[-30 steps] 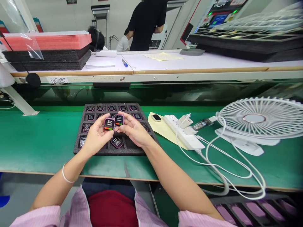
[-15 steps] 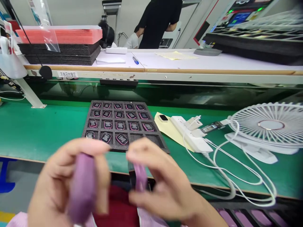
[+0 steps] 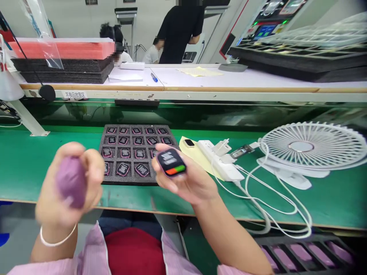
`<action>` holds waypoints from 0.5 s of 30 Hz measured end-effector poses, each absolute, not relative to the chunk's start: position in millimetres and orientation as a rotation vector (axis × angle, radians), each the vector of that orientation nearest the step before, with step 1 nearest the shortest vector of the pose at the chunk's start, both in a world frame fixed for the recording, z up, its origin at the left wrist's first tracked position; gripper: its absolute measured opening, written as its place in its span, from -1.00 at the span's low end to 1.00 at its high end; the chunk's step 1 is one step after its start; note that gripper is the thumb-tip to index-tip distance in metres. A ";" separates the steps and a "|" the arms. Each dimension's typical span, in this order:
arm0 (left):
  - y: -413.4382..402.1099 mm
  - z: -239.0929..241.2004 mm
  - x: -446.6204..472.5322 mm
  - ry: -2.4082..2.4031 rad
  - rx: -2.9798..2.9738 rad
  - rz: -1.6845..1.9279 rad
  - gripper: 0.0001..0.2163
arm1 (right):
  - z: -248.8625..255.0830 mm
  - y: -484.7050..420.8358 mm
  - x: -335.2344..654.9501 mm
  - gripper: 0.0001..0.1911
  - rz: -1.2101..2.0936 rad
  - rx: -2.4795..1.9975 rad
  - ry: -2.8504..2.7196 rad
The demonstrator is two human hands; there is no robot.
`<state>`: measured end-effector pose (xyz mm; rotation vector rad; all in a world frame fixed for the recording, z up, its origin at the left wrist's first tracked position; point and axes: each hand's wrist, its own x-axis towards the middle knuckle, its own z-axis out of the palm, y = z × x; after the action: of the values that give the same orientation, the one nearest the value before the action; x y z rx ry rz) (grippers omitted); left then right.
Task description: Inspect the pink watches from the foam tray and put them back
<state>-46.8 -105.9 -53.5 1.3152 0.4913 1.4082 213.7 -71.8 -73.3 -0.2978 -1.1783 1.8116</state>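
Note:
My left hand is raised close to the camera, fingers wrapped round a purple watch body whose back faces me; it is blurred. My right hand holds a second purple watch body face up, its dark screen showing white text and a red and green bar. Both hands hover in front of a black foam tray on the green bench. The tray holds several more purple watch bodies in its pockets; the pockets at its near right are hidden by my right hand.
A white power strip with plugs and white cables lies right of the tray, beside a white fan. A yellow sheet carries one small device. Stacked foam sheets sit on the upper shelf. People stand behind the bench.
My hands have drawn apart and dropped a little from the camera. The right hand has turned its watch body screen up; one second ago both were held together over the tray.

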 end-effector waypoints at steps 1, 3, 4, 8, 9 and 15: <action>-93.3 -45.9 -39.3 0.458 1.353 1.369 -0.49 | -73.5 -60.2 212.2 -0.50 1.835 -0.366 -1.143; -68.0 -41.0 -23.1 0.579 1.355 1.321 -0.52 | -75.8 -39.7 210.2 -0.42 1.867 -0.465 -1.125; -56.4 -43.7 -15.4 0.615 1.361 1.303 -0.50 | -77.9 -31.3 209.8 -0.39 1.879 -0.490 -1.125; -23.4 -73.3 4.4 0.692 1.318 1.229 -0.47 | -92.5 -7.9 212.3 -0.41 1.913 -0.492 -1.098; -18.8 -81.5 6.5 0.705 1.304 1.213 -0.45 | -97.8 -3.8 213.4 -0.41 1.913 -0.493 -1.083; -6.3 -109.6 11.6 0.795 1.229 1.098 -0.42 | -128.1 12.8 220.4 -0.57 1.911 -0.584 -0.923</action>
<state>11.6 -6.3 -109.6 1.2293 0.7946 1.0985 220.4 12.8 -128.1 -0.5841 -0.9227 1.9106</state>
